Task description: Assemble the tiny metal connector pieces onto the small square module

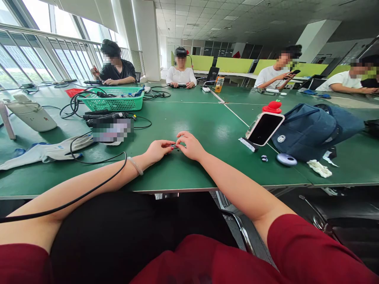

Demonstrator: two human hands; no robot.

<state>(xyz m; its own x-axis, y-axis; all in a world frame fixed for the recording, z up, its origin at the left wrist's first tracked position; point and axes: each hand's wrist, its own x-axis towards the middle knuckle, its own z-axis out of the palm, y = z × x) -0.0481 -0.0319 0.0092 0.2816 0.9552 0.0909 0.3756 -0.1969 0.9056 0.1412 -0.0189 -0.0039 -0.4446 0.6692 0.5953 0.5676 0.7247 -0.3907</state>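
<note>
A small dark piece with metallic glints is between my two hands, just above or on the green table top; its kind is too small to make out. My left hand, with a pale bangle at the wrist, pinches its left side between thumb and fingertips. From the other side my right hand closes thumb and forefinger on it, the other fingers curved above. Part of the piece is hidden by my fingertips.
A black cable crosses over my left forearm. Left lie a grey-white glove and a green basket with cables. Right are a propped phone, a blue backpack and a round lilac case. Several people sit across.
</note>
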